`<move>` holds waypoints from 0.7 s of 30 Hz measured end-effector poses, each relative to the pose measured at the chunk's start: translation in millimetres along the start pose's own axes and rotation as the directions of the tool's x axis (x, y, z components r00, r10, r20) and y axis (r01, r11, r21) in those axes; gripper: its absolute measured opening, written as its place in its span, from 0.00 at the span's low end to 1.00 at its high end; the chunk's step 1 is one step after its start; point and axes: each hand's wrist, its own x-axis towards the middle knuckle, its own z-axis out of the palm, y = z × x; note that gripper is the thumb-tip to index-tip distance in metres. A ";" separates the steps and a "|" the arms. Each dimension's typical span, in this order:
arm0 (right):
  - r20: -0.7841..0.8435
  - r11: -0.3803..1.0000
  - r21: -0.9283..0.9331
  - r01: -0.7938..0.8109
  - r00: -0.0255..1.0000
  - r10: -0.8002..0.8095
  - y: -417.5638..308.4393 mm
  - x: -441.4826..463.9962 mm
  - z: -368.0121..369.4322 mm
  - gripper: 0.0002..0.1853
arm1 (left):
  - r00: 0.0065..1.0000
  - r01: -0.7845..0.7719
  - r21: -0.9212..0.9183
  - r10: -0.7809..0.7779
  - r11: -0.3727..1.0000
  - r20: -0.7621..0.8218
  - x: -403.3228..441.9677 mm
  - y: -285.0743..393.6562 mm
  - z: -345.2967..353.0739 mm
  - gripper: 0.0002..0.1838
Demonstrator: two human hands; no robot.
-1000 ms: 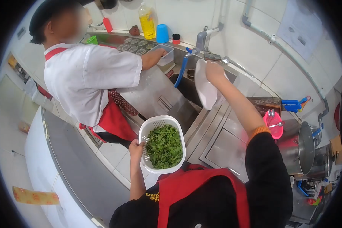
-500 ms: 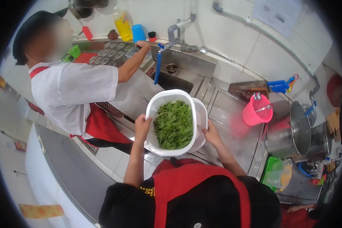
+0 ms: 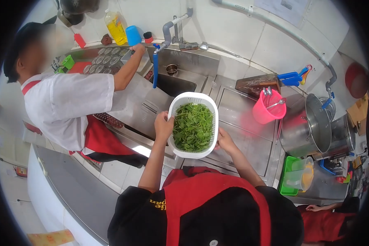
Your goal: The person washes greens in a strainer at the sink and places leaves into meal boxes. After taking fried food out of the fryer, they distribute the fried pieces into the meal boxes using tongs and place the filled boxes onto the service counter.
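A white plastic colander [image 3: 214, 119] full of green leafy herbs [image 3: 192, 129] is held up in front of my apron, above the edge of the steel counter. My left hand [image 3: 164, 126] grips its left rim, thumb on top. On the right side, my right hand [image 3: 226, 140] is closed at the edge of the white bowl, which is now mostly hidden beneath the colander. How far the two fit into each other cannot be made out.
A co-worker [image 3: 69, 94] stands at left, one arm over the counter. Behind the colander are a sink [image 3: 172, 85] and blue-hosed tap [image 3: 155, 69]. To the right stand a pink container [image 3: 268, 108] with utensils, a large steel pot [image 3: 305, 131] and a green tray [image 3: 289, 176].
The white bowl showed to the right of the colander before; the colander now covers it. My hands have come closer together. The view has shifted slightly.
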 end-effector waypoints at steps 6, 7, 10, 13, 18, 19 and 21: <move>0.048 0.997 0.067 -0.042 0.998 0.039 -12.5 -14.4 -11.8 0.23 | 0.969 0.126 0.073 -0.138 0.989 0.207 -26.5 -29.0 0.8 0.13; 0.008 0.996 -0.069 0.052 0.999 -0.052 -0.5 -13.7 -18.0 0.20 | 0.953 0.163 0.089 -0.180 0.983 0.245 -29.2 -28.2 0.8 0.14; 0.046 0.791 -0.570 0.222 0.970 -0.239 29.7 -38.0 -33.0 0.13 | 0.943 0.191 0.135 -0.220 0.972 0.250 -36.9 -23.7 7.4 0.17; 0.236 0.403 -0.842 0.359 0.916 -0.324 60.4 -91.2 -32.1 0.12 | 0.993 0.073 0.170 -0.087 0.983 0.079 -40.5 -17.3 13.2 0.17; 0.127 0.266 -0.923 0.277 0.873 -0.470 82.9 -112.1 -43.6 0.14 | 0.993 0.079 0.148 -0.091 0.986 0.074 -26.6 -33.6 5.9 0.14; 0.131 0.304 -0.900 0.313 0.858 -0.496 90.6 -107.8 -62.5 0.14 | 0.997 0.068 0.149 -0.073 0.986 0.029 -24.7 -40.7 4.7 0.12; 0.041 0.370 -0.897 0.242 0.879 -0.474 61.2 -116.9 -74.2 0.14 | 0.991 0.102 0.203 -0.117 0.974 0.063 -17.6 -55.3 -6.8 0.10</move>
